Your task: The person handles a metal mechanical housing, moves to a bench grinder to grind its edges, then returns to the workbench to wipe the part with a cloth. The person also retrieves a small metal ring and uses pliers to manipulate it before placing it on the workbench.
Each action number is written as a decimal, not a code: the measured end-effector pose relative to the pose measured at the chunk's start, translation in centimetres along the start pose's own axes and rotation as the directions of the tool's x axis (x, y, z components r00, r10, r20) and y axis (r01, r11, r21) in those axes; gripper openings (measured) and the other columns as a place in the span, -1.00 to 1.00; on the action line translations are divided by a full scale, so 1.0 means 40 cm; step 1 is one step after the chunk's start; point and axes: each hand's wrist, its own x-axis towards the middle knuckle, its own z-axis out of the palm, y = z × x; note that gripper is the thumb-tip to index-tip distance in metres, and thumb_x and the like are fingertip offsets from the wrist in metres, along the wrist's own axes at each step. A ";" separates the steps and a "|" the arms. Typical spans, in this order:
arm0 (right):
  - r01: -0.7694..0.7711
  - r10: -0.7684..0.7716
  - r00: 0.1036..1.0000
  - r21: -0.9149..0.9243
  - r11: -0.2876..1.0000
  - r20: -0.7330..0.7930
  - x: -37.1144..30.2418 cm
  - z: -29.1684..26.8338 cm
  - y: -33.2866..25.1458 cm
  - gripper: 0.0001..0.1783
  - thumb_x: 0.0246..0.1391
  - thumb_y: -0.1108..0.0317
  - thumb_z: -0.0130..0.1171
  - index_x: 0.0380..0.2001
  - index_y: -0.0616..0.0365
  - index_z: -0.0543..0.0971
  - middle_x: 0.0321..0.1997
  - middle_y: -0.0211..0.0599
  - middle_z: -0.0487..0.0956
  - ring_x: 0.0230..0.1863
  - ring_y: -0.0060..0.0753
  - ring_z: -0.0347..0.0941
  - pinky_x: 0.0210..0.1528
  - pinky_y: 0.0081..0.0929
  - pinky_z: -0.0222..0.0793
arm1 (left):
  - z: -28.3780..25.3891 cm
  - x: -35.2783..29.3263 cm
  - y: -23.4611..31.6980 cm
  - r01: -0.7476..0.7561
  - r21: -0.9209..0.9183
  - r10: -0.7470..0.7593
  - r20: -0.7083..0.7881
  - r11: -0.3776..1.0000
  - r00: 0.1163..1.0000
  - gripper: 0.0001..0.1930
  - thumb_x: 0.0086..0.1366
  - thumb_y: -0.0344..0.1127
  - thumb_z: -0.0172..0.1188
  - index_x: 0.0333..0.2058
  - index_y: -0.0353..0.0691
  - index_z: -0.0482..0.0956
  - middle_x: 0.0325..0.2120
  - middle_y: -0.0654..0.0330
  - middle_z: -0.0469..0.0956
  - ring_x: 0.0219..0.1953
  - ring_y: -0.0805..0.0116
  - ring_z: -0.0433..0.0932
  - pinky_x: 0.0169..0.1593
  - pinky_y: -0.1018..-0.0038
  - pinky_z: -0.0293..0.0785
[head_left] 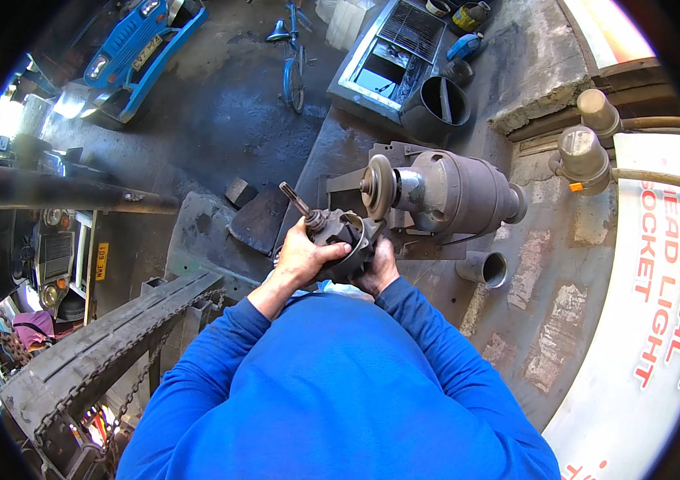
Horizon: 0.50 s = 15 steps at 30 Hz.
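A dark, greasy metal housing with a splined shaft (297,200) sticking out at its upper left is between my hands, in front of my body. My left hand (308,258) grips its near left side, the thumb lying across the rim. On the other side my right hand (381,266) closes round the housing, its fingers largely hidden behind it. Just beyond the housing is the round wheel (380,187) of a bench grinder (464,192), whose motor body extends to the right. The housing's right edge is very close to the wheel; I cannot tell whether they touch.
Right of my arm lies an open metal cylinder (485,269). A dark bucket (436,110) stands behind the grinder beside a metal-framed box (392,60). Chains (116,364) hang along a steel beam (104,340) at left. Farther off are a blue bicycle (293,68) and a blue vehicle (136,56).
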 end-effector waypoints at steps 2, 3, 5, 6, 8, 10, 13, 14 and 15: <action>-0.030 0.028 0.996 -0.026 0.999 -0.086 -0.004 0.007 -0.011 -0.32 0.42 -0.19 -0.24 0.19 0.06 0.60 0.17 -0.12 0.66 0.14 -0.04 0.60 0.26 0.10 0.49 | 0.003 0.012 -0.004 0.033 -0.072 -0.032 0.007 0.997 0.999 -0.21 -0.08 -0.16 0.67 0.12 -0.36 0.56 -0.01 0.04 0.68 0.04 0.20 0.65 0.23 0.32 0.51; -0.043 0.039 0.994 -0.035 0.998 -0.097 -0.003 0.010 -0.019 -0.32 0.42 -0.20 -0.23 0.18 0.05 0.61 0.16 -0.12 0.67 0.13 -0.04 0.60 0.25 0.12 0.49 | 0.006 0.019 -0.005 0.059 -0.110 -0.058 0.016 0.992 0.998 -0.21 -0.08 -0.16 0.67 0.11 -0.38 0.55 -0.02 0.03 0.67 0.02 0.20 0.66 0.21 0.32 0.53; -0.071 0.069 0.987 -0.005 0.997 -0.148 0.000 0.018 -0.032 -0.33 0.40 -0.23 -0.20 0.12 0.03 0.64 0.12 -0.15 0.68 0.08 -0.04 0.61 0.20 0.11 0.50 | 0.016 0.029 -0.008 0.093 -0.181 -0.092 0.010 0.979 0.996 -0.22 -0.06 -0.19 0.66 0.11 -0.43 0.53 -0.06 0.00 0.66 -0.03 0.19 0.66 0.16 0.32 0.57; -0.071 0.062 0.978 -0.039 0.997 -0.197 0.002 0.020 -0.040 -0.33 0.40 -0.23 -0.19 0.12 0.03 0.64 0.11 -0.15 0.68 0.08 -0.04 0.61 0.20 0.11 0.50 | 0.023 0.036 -0.009 0.108 -0.199 -0.109 0.007 0.974 0.994 -0.26 -0.04 -0.24 0.65 0.09 -0.43 0.54 -0.07 0.00 0.66 -0.05 0.19 0.67 0.13 0.33 0.59; -0.115 0.113 0.974 0.001 0.993 -0.195 0.006 0.022 -0.057 -0.34 0.39 -0.24 -0.18 0.11 0.02 0.65 0.10 -0.16 0.69 0.08 -0.05 0.60 0.20 0.11 0.50 | 0.037 0.050 -0.008 0.141 -0.251 -0.145 0.000 0.958 0.989 -0.35 0.01 -0.33 0.61 0.07 -0.44 0.55 -0.11 0.01 0.66 -0.09 0.20 0.68 0.09 0.33 0.62; -0.117 0.115 0.978 -0.002 0.993 -0.176 0.012 0.020 -0.069 -0.35 0.39 -0.24 -0.16 0.10 0.01 0.65 0.09 -0.16 0.69 0.07 -0.06 0.61 0.19 0.11 0.50 | 0.050 0.058 -0.007 0.156 -0.271 -0.166 -0.016 0.950 0.986 -0.36 0.03 -0.35 0.60 0.07 -0.45 0.54 -0.11 0.00 0.66 -0.11 0.19 0.68 0.06 0.32 0.65; -0.127 0.117 0.957 -0.021 0.992 -0.267 0.018 0.010 -0.082 -0.36 0.38 -0.23 -0.12 0.09 0.02 0.66 0.06 -0.17 0.70 0.05 -0.07 0.62 0.17 0.11 0.52 | 0.063 0.063 -0.003 0.180 -0.279 -0.196 -0.028 0.943 0.980 -0.35 0.04 -0.37 0.59 0.08 -0.46 0.52 -0.11 -0.02 0.66 -0.11 0.17 0.69 0.05 0.30 0.66; -0.150 0.147 0.955 0.009 0.989 -0.259 0.021 0.006 -0.082 -0.37 0.38 -0.23 -0.11 0.09 0.02 0.66 0.05 -0.17 0.71 0.05 -0.07 0.62 0.16 0.10 0.53 | 0.064 0.062 0.000 0.170 -0.281 -0.188 -0.040 0.945 0.981 -0.34 0.04 -0.37 0.59 0.09 -0.46 0.51 -0.10 -0.02 0.66 -0.11 0.17 0.69 0.05 0.30 0.66; -0.172 0.189 0.960 0.099 0.980 -0.205 0.025 0.002 -0.089 -0.38 0.37 -0.22 -0.09 0.07 0.03 0.66 0.03 -0.17 0.71 0.00 -0.07 0.64 0.11 0.07 0.57 | 0.068 0.063 0.002 0.187 -0.305 -0.206 -0.030 0.934 0.978 -0.35 0.04 -0.38 0.59 0.09 -0.46 0.51 -0.10 -0.02 0.66 -0.12 0.18 0.70 0.05 0.30 0.66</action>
